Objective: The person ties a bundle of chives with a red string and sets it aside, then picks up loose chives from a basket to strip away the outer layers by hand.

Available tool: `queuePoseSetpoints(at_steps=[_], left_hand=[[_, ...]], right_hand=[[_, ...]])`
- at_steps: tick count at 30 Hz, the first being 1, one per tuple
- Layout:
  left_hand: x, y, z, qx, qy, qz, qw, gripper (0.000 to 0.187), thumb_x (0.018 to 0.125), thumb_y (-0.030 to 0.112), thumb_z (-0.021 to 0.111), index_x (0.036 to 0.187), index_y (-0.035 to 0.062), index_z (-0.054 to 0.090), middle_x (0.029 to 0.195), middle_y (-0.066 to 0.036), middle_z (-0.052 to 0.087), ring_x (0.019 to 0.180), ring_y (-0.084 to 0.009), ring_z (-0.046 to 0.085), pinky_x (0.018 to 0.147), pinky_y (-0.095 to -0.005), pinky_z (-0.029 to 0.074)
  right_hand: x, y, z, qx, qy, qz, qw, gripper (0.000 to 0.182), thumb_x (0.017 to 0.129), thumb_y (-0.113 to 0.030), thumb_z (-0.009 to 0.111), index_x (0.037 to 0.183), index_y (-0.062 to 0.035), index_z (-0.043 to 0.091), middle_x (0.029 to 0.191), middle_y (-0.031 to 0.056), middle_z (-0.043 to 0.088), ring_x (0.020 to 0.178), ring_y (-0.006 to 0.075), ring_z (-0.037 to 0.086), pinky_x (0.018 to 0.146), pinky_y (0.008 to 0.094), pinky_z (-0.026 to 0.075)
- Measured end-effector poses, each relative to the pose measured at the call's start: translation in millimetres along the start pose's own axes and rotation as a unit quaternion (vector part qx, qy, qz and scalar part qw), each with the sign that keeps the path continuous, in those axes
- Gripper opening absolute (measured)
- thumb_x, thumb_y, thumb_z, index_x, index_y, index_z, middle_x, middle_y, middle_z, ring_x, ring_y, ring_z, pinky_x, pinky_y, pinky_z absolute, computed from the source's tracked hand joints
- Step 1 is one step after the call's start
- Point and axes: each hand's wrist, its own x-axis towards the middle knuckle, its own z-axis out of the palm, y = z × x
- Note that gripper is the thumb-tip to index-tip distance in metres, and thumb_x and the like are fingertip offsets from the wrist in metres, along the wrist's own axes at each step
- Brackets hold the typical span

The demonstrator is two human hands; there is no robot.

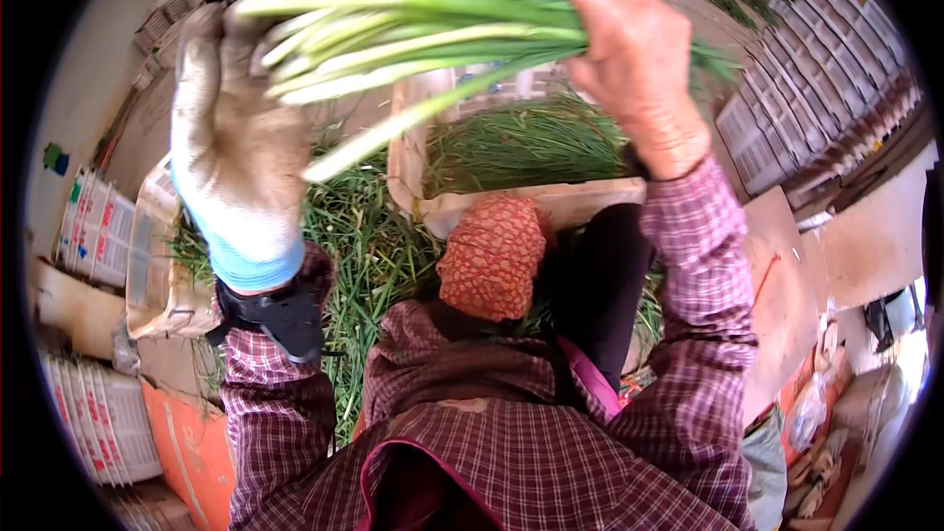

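Note:
High in the view, my bare right hand [634, 59] is wrapped round a bunch of green onions [433, 34]. Their white ends point left and the green leaves trail out to the right behind the hand. One stalk [383, 133] hangs lower than the others, slanting down to the left. My left hand [241, 118], in a soiled white glove with a blue cuff, is raised at the bunch's white ends. Its palm faces me with the fingers stretched up, and the stalk tips overlap the fingers. A black band [275, 315] sits round the left wrist.
A white crate [521, 199] holding long green leaves stands in front of me. Loose greens [369, 256] cover the floor to its left. Another crate [162, 265] stands at far left. Stacked white crates [816, 69] line the right side. My knee shows a red patterned cloth [492, 256].

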Motion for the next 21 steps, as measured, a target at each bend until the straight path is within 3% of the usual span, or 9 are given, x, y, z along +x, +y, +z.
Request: queuePoseSetpoints(at_steps=[2,4,7,10,12,15,18,20,21], left_hand=[[2.1,-5.9,-7.5,0.021,-0.094,-0.017,0.995,0.023,0.092,0.019,0.055,0.109,0.0047,0.058,0.100,-0.010,0.061,0.102,-0.0224,0.054,0.102,-0.0416,0.034],[-4.7,-18.7,-25.8,0.132,-0.058,-0.031,0.989,0.017,0.092,0.020,0.056,0.101,0.0058,0.060,0.094,-0.008,0.061,0.097,-0.0198,0.054,0.099,-0.0418,0.037],[-22.6,-49.7,-104.6,0.350,-0.049,-0.144,0.924,0.022,0.092,0.025,0.058,0.098,0.0043,0.060,0.093,-0.004,0.060,0.093,-0.0160,0.055,0.096,-0.0384,0.040],[-31.9,-76.6,-127.8,0.432,-0.035,-0.228,0.872,0.026,0.094,0.027,0.057,0.098,0.0013,0.060,0.093,-0.005,0.061,0.091,-0.0143,0.057,0.092,-0.0332,0.044],[-31.1,-95.4,-130.1,0.423,-0.050,-0.235,0.874,0.028,0.094,0.025,0.056,0.103,-0.0010,0.060,0.096,-0.008,0.063,0.093,-0.0166,0.060,0.091,-0.0328,0.045],[-19.6,-120.9,-125.0,0.420,-0.085,-0.311,0.848,0.033,0.093,0.020,0.055,0.115,-0.0037,0.058,0.105,-0.011,0.063,0.098,-0.0188,0.061,0.093,-0.0320,0.045],[-10.5,-145.8,-107.3,0.451,-0.145,-0.325,0.819,0.024,0.092,0.014,0.056,0.108,-0.0038,0.060,0.100,-0.005,0.062,0.097,-0.0132,0.057,0.087,-0.0269,0.044],[-5.3,-165.6,-111.4,0.440,-0.220,-0.340,0.801,0.029,0.093,0.017,0.055,0.114,-0.0026,0.058,0.106,-0.007,0.062,0.101,-0.0158,0.058,0.091,-0.0290,0.044],[-1.8,-173.7,-102.2,0.437,-0.252,-0.341,0.793,0.029,0.093,0.018,0.056,0.114,-0.0026,0.058,0.106,-0.007,0.062,0.102,-0.0156,0.058,0.092,-0.0287,0.043]], right_hand=[[-18.0,39.4,-53.7,-0.059,-0.050,-0.009,0.997,0.051,0.069,-0.008,0.071,0.116,-0.0219,0.058,0.095,0.0030,0.067,0.080,0.0238,0.067,0.067,0.0297,0.054],[-59.9,97.8,-101.3,-0.195,-0.115,0.027,0.974,0.048,0.072,-0.002,0.065,0.116,-0.0197,0.056,0.078,0.0077,0.060,0.066,0.0274,0.062,0.054,0.0360,0.050],[-158.5,151.5,-208.6,-0.317,-0.219,0.162,0.908,0.049,0.073,-0.006,0.066,0.119,-0.0197,0.054,0.087,0.0096,0.064,0.074,0.0318,0.064,0.061,0.0423,0.051],[-240.3,165.3,-245.2,-0.349,-0.311,0.293,0.834,0.046,0.075,-0.011,0.066,0.119,-0.0197,0.053,0.087,0.0120,0.066,0.077,0.0343,0.065,0.065,0.0460,0.051],[-284.1,169.6,-254.7,-0.352,-0.345,0.354,0.795,0.039,0.078,-0.014,0.063,0.115,-0.0202,0.055,0.085,0.0139,0.066,0.078,0.0355,0.065,0.065,0.0462,0.051],[-328.1,168.4,-260.6,-0.337,-0.360,0.404,0.771,0.032,0.080,-0.018,0.063,0.111,-0.0197,0.058,0.085,0.0166,0.066,0.077,0.0374,0.064,0.064,0.0467,0.051],[-339.1,157.3,-260.9,-0.292,-0.397,0.458,0.740,0.047,0.072,-0.021,0.075,0.115,-0.0170,0.056,0.091,0.0134,0.067,0.082,0.0338,0.066,0.066,0.0436,0.051],[-394.8,163.0,-266.1,-0.136,-0.317,0.485,0.804,0.075,0.063,-0.020,0.081,0.130,-0.0156,0.048,0.105,0.0196,0.063,0.094,0.0349,0.063,0.076,0.0434,0.051],[-389.3,150.4,-266.0,-0.119,-0.342,0.511,0.780,0.088,0.058,-0.022,0.085,0.136,-0.0153,0.043,0.112,0.0198,0.060,0.102,0.0373,0.059,0.083,0.0455,0.049]])
